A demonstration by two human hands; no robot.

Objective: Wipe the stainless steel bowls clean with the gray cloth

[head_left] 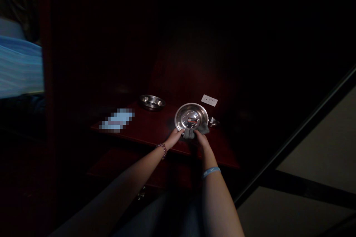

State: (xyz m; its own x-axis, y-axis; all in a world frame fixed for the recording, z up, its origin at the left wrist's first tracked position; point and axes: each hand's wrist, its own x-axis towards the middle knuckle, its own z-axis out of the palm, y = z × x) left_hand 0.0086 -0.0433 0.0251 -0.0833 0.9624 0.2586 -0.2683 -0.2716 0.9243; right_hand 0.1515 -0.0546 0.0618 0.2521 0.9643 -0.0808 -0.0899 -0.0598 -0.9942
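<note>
Both my hands hold a round shiny metal bowl by its near rim, its inside tilted towards me. My left hand grips the rim at the lower left, fingers mostly hidden beneath. At the lower right my right hand is closed on a grey cloth, which is folded over the near rim; a flap of it spreads to the right. Behind and to the left, a second metal bowl rests on the dark red desk. A small shiny metal item lies just right of the held bowl.
A white card with dark marks is at the back of the desk. On the desk's left lies a blurred-out pale sheet. A dark upright panel stands at far left, with blue striped fabric beyond it. Light floor tiles show at right.
</note>
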